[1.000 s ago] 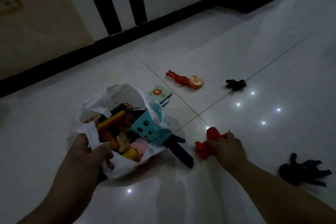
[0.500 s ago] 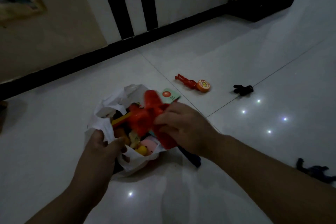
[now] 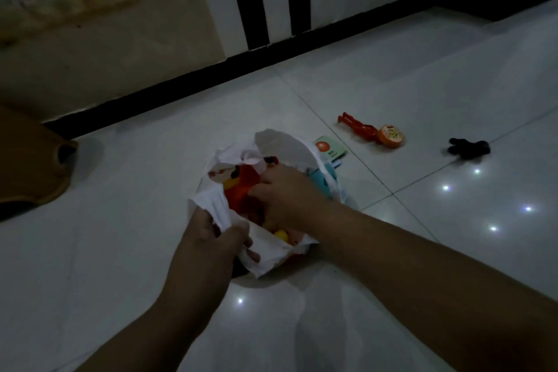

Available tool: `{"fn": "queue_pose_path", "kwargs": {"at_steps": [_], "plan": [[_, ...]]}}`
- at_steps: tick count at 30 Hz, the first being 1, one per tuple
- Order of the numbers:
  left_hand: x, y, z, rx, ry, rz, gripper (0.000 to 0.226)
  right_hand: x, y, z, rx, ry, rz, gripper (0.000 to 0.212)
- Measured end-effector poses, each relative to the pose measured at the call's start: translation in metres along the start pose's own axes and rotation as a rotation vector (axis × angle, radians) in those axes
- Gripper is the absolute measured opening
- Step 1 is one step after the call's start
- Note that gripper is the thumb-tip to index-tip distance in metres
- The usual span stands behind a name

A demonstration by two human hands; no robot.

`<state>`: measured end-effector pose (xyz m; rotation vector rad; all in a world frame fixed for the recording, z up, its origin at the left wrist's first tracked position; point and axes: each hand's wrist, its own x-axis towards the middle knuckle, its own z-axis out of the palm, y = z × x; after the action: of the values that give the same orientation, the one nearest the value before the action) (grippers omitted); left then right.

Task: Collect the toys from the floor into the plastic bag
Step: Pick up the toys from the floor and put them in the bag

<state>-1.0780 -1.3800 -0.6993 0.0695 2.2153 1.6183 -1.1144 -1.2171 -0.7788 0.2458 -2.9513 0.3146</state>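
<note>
Head view: grips the plastic bag's (image 3: 283, 145) near rim with the left hand (image 3: 211, 238), fingers pinched on the film, to hold the mouth open on the floor (image 3: 120, 190). Pushes the red toy (image 3: 241, 187) among the contents with the right hand (image 3: 287, 193), fingers curled on it. Shows that toy lower than half a second ago, now inside the bag.

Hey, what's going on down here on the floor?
A person is bagging toys. The left hand grips the rim of the white plastic bag, holding it open, while the right hand holds a red toy down inside it. A red figure, an orange disc, a card and a black toy lie on the floor beyond.
</note>
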Motion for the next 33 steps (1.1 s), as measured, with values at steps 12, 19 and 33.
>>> {"fn": "queue_pose_path", "kwargs": {"at_steps": [12, 19, 33], "plan": [[0.01, 0.02, -0.006, 0.032, -0.005, -0.035, 0.009, -0.02, 0.078, -0.047, 0.544, 0.028, 0.961, 0.021], [0.032, 0.048, -0.012, -0.053, 0.114, -0.085, 0.013, 0.029, 0.068, -0.111, 1.296, 0.157, 0.856, 0.009], [0.098, 0.127, -0.073, -0.239, 0.261, -0.289, 0.02, 0.143, 0.069, -0.183, 1.199, -0.085, 0.757, 0.022]]}}
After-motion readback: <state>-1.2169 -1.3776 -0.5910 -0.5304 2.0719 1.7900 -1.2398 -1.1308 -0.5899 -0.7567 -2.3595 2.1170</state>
